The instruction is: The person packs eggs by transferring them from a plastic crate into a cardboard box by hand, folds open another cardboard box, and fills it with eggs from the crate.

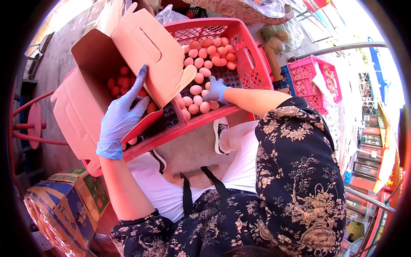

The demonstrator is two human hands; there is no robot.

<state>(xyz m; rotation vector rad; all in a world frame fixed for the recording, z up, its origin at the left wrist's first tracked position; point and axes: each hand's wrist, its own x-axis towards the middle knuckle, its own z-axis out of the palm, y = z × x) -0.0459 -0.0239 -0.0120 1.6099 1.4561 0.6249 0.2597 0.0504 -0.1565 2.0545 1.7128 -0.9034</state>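
Note:
My left hand, in a blue glove, lies at the mouth of an open cardboard box. Its index finger is stretched against the raised flap, and its thumb stands apart. Several brown eggs show inside the box, partly hidden by that hand. My right hand, also gloved, reaches into a red plastic crate, finger and thumb around a pale brown egg. More eggs lie about it on a dark egg tray. The box rests over the crate's left part.
Pink crates with eggs stand at the right, beside a metal rail. Printed cartons are at the lower left, below a red metal frame. A plastic bag of produce sits behind the crate.

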